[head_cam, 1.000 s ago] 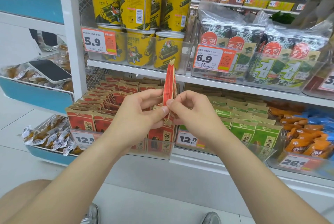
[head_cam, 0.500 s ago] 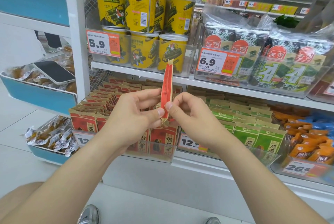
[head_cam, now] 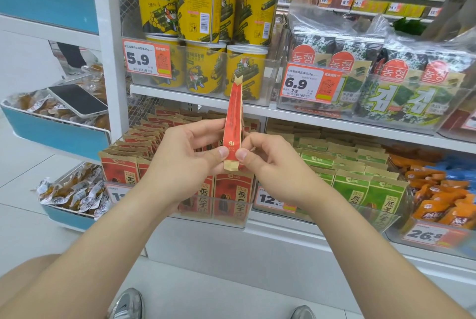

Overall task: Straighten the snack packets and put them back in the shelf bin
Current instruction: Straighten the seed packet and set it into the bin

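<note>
Still pinching red snack packet (head_cam: pixel 233 117) upright near its bottom seal with left hand (head_cam: pixel 180 164) and right hand (head_cam: pixel 273 166), barely moved in a second; return to shelf bin (head_cam: pixel 231 213) apparently pending.

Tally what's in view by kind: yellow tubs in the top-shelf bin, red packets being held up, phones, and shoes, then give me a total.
yellow tubs: 7
red packet: 1
phone: 1
shoes: 2
Total: 11

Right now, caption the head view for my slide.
Left hand and right hand pinch a red snack packet upright before the clear shelf bin.
</note>
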